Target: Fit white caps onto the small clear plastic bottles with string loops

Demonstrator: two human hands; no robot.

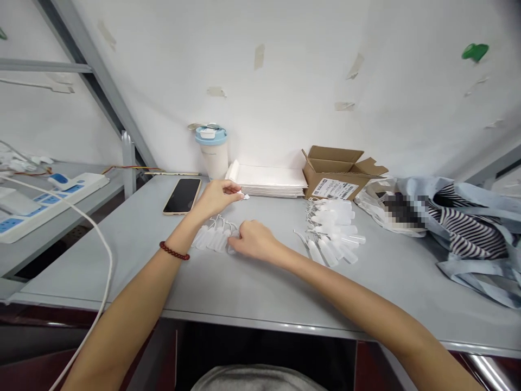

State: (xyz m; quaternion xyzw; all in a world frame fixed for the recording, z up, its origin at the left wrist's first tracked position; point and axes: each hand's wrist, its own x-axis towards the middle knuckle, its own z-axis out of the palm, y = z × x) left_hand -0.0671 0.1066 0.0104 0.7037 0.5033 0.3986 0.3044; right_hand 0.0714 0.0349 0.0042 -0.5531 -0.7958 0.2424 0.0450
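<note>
My left hand [220, 196], with a red bead bracelet at its wrist, pinches a small white piece [245, 196] just in front of the paper stack. My right hand [253, 239] is closed at the right end of a row of translucent plastic pieces with loops [211, 238], its fingertips on the end piece. A second, fanned group of translucent pieces with loops [331, 231] lies on the grey table [244, 288] to the right of my right hand.
Behind my hands stand a lidded cup [214, 155], a stack of white paper [271, 179] and an open cardboard box [336, 176]. A phone [183, 195] lies left. Bags [472, 217] rest at right. A power strip [52, 203] and white cable [106, 271] are left.
</note>
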